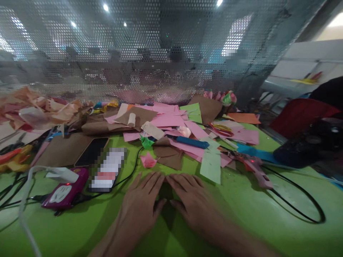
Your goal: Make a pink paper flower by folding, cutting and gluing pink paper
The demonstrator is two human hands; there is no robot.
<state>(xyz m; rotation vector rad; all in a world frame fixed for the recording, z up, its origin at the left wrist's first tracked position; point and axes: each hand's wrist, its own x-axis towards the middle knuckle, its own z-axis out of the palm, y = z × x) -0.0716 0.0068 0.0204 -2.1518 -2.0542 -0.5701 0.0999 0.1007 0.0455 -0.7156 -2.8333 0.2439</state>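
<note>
My left hand (144, 200) lies palm down on the green table (150, 239), its fingers stretched out forward. Beside it my right hand (190, 196) rests the same way, with the fingertips of both hands close together and the thumbs pointing inward. Neither hand shows anything held. Just beyond the left fingertips sits a small folded pink paper piece (148, 160), with a crumpled green piece (146, 142) behind it. A brown paper scrap (171, 157) and a pale green paper strip (211, 166) lie ahead of the right hand.
To the right is a pink glue gun (257, 170) with a looping black cord. A purple power socket (66, 189), a dark phone (92, 151) and a blurred-out screen (108, 169) lie left. Pink paper sheets (167, 116) heap before a perforated metal panel (150, 46).
</note>
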